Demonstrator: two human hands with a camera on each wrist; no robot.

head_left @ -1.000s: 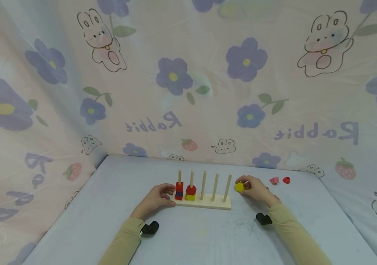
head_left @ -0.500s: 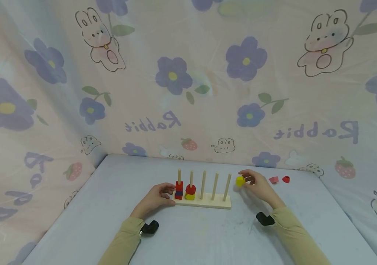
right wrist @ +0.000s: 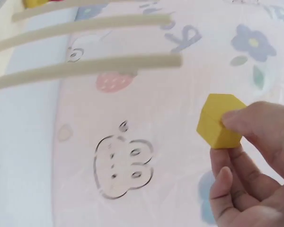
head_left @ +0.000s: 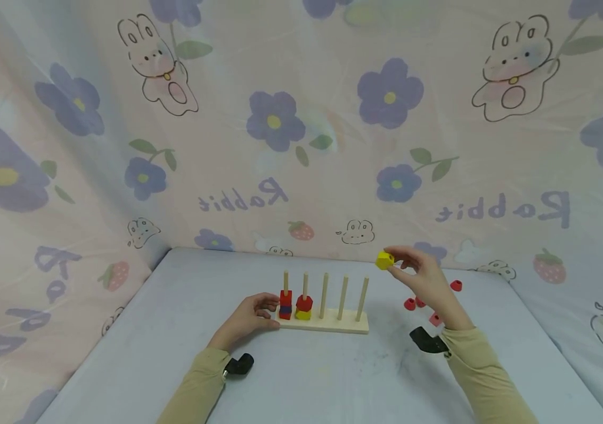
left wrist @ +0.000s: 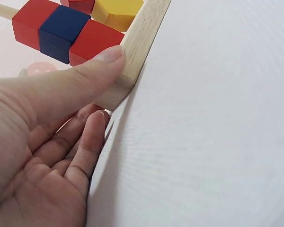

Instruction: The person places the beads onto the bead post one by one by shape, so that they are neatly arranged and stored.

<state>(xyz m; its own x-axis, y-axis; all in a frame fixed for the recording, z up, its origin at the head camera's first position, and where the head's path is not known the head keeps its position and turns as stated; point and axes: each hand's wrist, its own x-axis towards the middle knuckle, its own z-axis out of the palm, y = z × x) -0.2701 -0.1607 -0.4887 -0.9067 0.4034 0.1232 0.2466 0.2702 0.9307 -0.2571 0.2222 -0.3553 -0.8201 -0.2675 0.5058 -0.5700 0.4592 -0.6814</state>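
Note:
My right hand [head_left: 426,282] pinches a yellow hexagonal block [head_left: 384,260] between thumb and fingers, raised above the table to the right of a wooden peg stand [head_left: 328,325]. In the right wrist view the yellow block [right wrist: 220,120] is level with the peg tips. My left hand [left wrist: 61,109] holds the stand's left end, thumb on its edge and fingers bent at the end face. The leftmost peg carries a blue block [left wrist: 64,34] between two red ones. On the second peg a red block [head_left: 304,303] sits over a yellow block [head_left: 303,315]. The other pegs are bare.
Several loose red blocks, one of them a small cone-like block [head_left: 456,285], lie on the white table [head_left: 322,383] around my right forearm. A patterned curtain [head_left: 328,176] rises behind the table's back edge. Black wrist mounts [head_left: 428,340] stick out beneath both wrists.
My right hand has lifted the yellow block up from near the table and turned it, uncovering red blocks beneath the arm. My left hand and the peg stand have stayed put.

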